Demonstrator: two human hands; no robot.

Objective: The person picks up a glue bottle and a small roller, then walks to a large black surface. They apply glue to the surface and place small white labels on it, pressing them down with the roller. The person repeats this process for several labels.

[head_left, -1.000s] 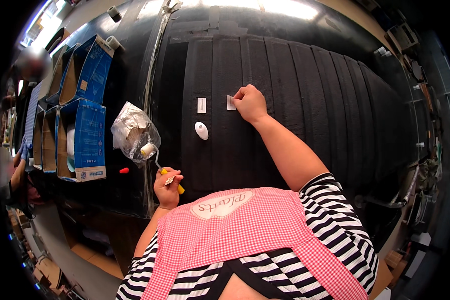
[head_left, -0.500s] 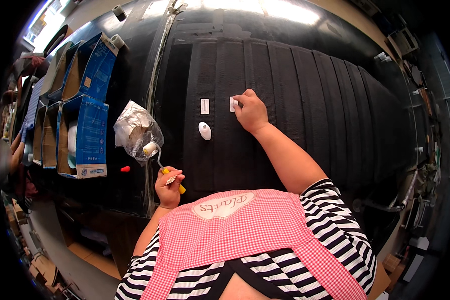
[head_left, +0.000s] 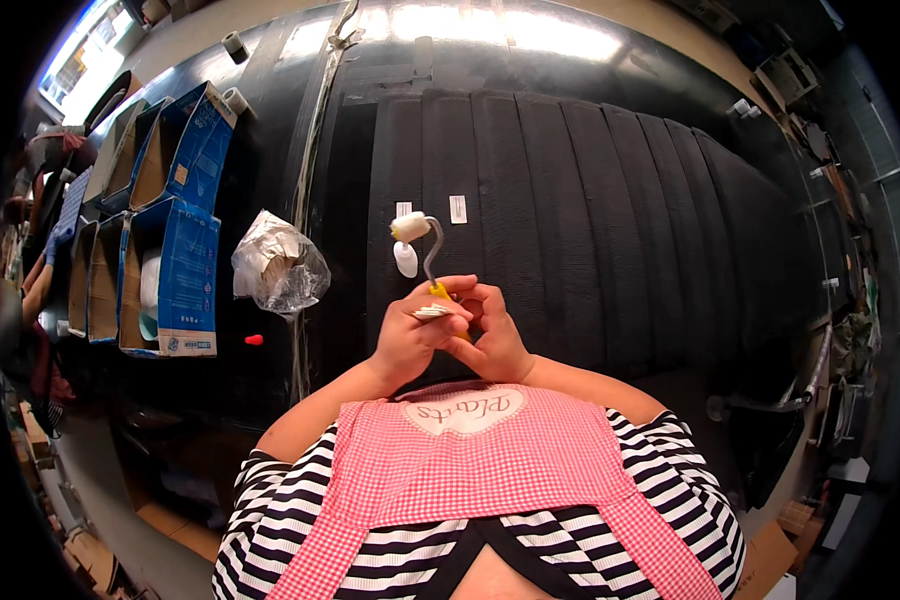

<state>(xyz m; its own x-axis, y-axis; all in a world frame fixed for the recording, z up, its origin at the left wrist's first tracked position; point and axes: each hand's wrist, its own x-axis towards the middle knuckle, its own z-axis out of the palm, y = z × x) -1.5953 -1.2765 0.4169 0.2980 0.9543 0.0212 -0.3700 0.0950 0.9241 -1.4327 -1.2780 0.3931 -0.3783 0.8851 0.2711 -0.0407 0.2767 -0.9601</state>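
In front of my chest, my left hand (head_left: 407,338) is closed around a small paint roller (head_left: 410,227) with a bent wire arm and a yellow handle. A thin stack of white labels (head_left: 431,312) is pinched in the same hand. My right hand (head_left: 500,342) meets it from the right, its fingers closed about the handle's lower part. Farther off, a white label (head_left: 458,209) lies flat on the black ribbed panel (head_left: 560,250). A second label (head_left: 403,208) is partly covered by the roller head. Just below it sits a white oval bottle (head_left: 405,263).
Blue cardboard bins (head_left: 188,275) stand at the left. A clear plastic bag (head_left: 282,262) with something brownish inside lies between them and the panel, near a small red cap (head_left: 254,340). Another person's gloved hand (head_left: 58,236) shows at the far left.
My right hand has left the right-hand label and come back to my left hand. My left hand has moved right with the roller and the stack of labels, now before my chest.
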